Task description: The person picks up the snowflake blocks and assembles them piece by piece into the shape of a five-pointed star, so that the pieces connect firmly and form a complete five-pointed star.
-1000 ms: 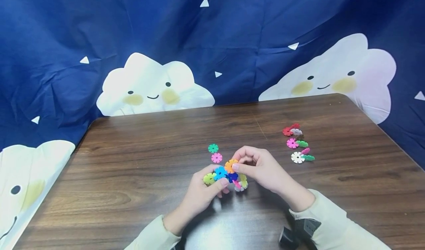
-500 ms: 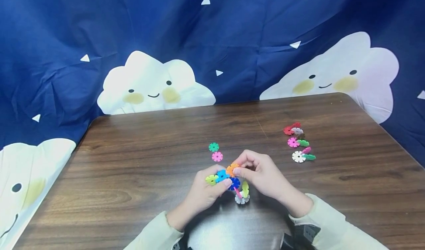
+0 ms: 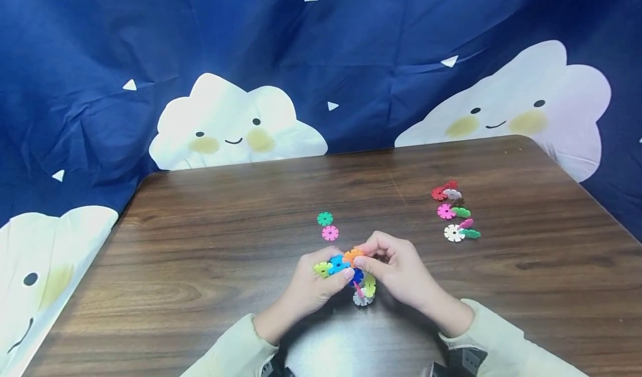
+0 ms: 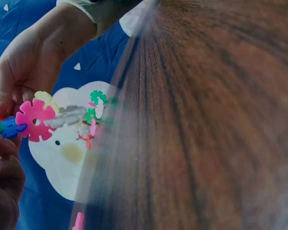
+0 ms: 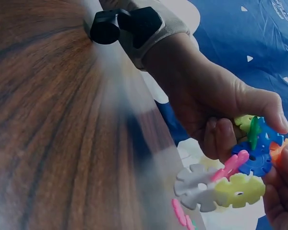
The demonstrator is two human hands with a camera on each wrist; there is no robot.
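Observation:
In the head view, my left hand grips a cluster of joined, notched plastic snowflake discs above the table. Its thumb lies over the light blue disc and the dark blue disc. A yellow-green disc sticks out on the left; pink, yellow and grey-white ones hang at the lower right. My right hand pinches an orange disc against the light blue disc's edge; whether their slots interlock is hidden. The right wrist view also shows a green disc in the cluster.
Beyond the hands, a loose green disc and a pink disc lie on the wooden table. Several small joined groups stand at the right, including a red disc and a white disc. A blue cloud-print curtain hangs behind.
Both hands have shifted slightly down and right in the head view. The cluster has tilted, its grey-white end hanging lower than a second ago. The right hand keeps its pinch on the orange disc.

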